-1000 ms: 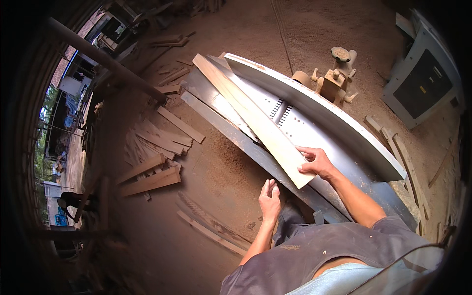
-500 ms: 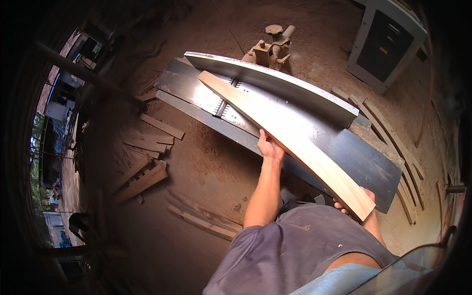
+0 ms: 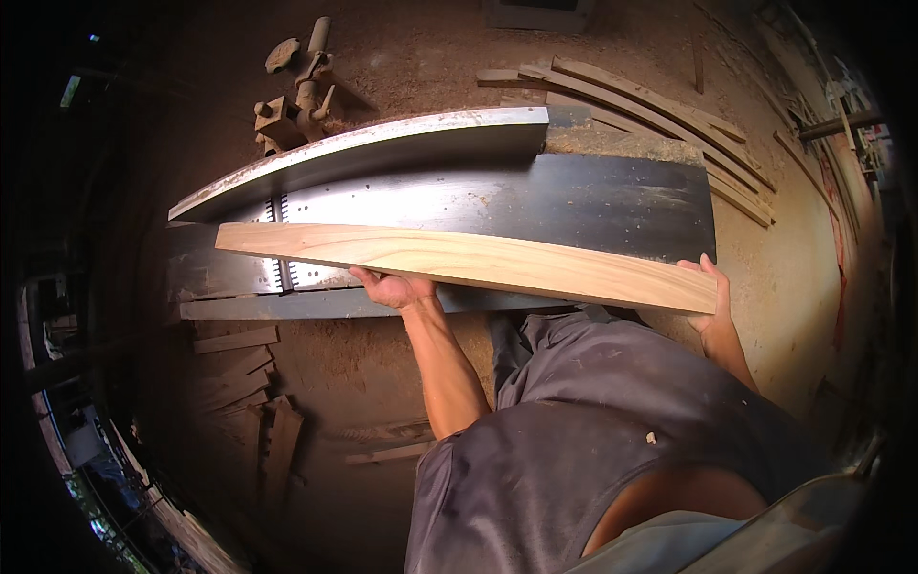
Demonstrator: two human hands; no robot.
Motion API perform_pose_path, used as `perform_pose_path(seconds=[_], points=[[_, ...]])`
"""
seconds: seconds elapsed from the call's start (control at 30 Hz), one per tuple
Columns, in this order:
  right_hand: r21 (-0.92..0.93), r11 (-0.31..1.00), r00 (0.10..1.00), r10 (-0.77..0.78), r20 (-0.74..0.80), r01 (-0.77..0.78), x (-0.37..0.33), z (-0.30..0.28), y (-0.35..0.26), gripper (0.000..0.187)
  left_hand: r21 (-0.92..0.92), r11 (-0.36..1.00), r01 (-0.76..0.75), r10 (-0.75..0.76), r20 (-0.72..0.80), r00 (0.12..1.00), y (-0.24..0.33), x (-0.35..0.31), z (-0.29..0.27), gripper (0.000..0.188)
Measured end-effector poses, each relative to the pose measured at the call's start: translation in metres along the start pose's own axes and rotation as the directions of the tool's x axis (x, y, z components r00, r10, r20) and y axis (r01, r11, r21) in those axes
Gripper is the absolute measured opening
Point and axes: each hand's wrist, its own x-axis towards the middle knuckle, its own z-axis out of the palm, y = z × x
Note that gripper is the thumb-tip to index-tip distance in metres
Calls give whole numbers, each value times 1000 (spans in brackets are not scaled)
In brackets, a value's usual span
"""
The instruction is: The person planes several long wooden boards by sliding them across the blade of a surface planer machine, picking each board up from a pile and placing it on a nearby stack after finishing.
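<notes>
A long, pale wooden plank (image 3: 459, 260) stretches across the view over a jointer's metal bed (image 3: 622, 196). My left hand (image 3: 395, 288) grips the plank from beneath its near edge, left of its middle; the fingers under the wood are partly hidden. My right hand (image 3: 710, 297) is closed round the plank's right end, with fingertips over the end. To the left, the slotted cutter gap (image 3: 281, 208) crosses the bed, partly covered by the plank. The jointer's upright fence (image 3: 382, 153) runs along the far side. Whether the plank touches the bed, I cannot tell.
Several long wooden strips (image 3: 660, 115) lie on the floor beyond the machine. Short offcuts (image 3: 239, 383) are piled at the lower left, beside another strip (image 3: 390, 453). A dusty machine part with a knob (image 3: 306, 91) stands behind the fence. A grey cabinet (image 3: 542, 13) is at the far edge.
The view has turned, so the jointer now lies nearly level across it. The plank has swung more in line with the fence. Both hands have kept hold, the right at its end.
</notes>
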Motion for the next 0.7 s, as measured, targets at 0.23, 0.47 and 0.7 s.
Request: perform_pose_path(seconds=[0.23,0.47,0.7], points=[[312,936,985,-174,10,162,65,-179,-24,63,191,972,134,-125,-59,990,-105,-84,5,61],[100,971,961,-229,157,215,130,-332,-99,67,364,859,359,-328,-148,933,-238,-168,8,55],[133,991,996,-24,-85,35,231,-482,-218,56,556,623,550,-370,-410,834,-423,-224,41,51]])
